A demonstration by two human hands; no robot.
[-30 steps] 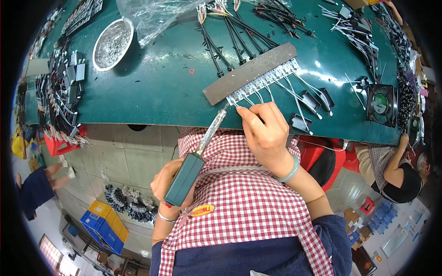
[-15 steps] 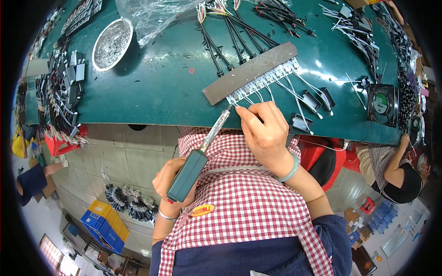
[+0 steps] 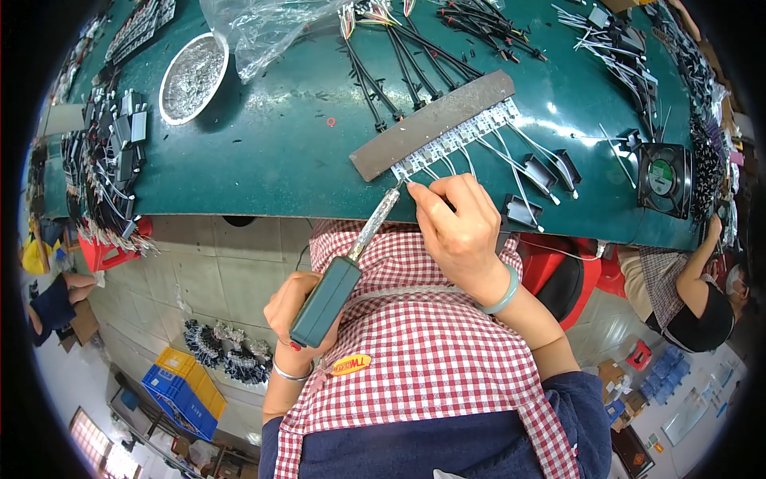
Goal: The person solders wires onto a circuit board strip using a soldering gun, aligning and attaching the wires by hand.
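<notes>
Soldering iron [image 3: 339,279] edged rightward since earlier, left hand [image 3: 289,310] wrapped around it; right hand [image 3: 463,231] pinching white wire [image 3: 406,180], circuit strip [image 3: 455,144] just beyond that hand. Wire likely light, flexible; best held near end.

I am holding a dark green, box-handled soldering iron [image 3: 336,286], and its metal shaft is shining silver. In front of me, the thin plastic-coated wires [image 3: 508,162] are showing white, and the narrow whitish strip of small boards [image 3: 456,141] is carrying grey spots. The long, flat bar [image 3: 433,125] is appearing brownish grey, while the smooth table [image 3: 263,172] is looking deep green. I am wearing a red-and-white checked cloth apron [image 3: 431,339], a navy blue sleeve [image 3: 581,407] and a pale green round bangle [image 3: 503,293].
</notes>
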